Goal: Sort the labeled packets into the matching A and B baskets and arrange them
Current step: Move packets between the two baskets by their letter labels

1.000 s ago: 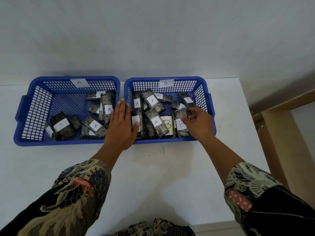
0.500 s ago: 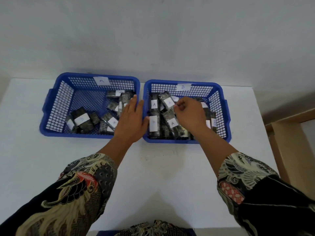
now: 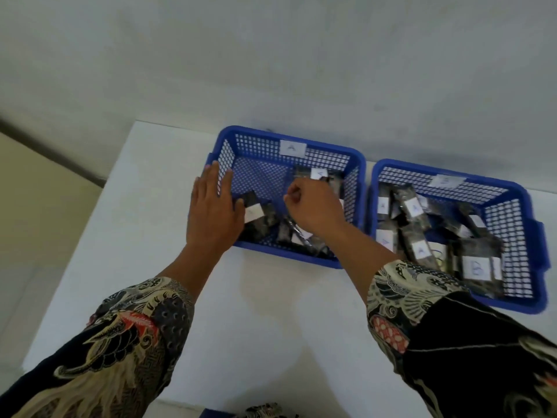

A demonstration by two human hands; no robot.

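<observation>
— What do the packets look like?
— Small dark, glossy plastic packets, oblong, each with a white paper label. They lie in two blue plastic mesh baskets side by side on the white table (image 3: 271, 312).

— Start at the left.
— The left hand (image 3: 212, 214) lies flat and spread on the near left corner of the A basket (image 3: 360, 164), its fingers (image 3: 214, 176) straight along the left wall, gripping nothing. Just right of it lies a packet with a blurred label (image 3: 256, 213).

— And the other hand?
— The right hand (image 3: 315, 208) is inside the A basket, fingers (image 3: 291, 197) curled in; whether they pinch a packet I cannot tell. Beyond it, by the far wall, sits an A-labelled packet (image 3: 318, 174).

— The right basket?
— The B basket (image 3: 533, 267) holds a jumbled heap: several packets marked A, such as one at its near middle (image 3: 420, 250), and a B packet (image 3: 479, 268) at the near right.
</observation>
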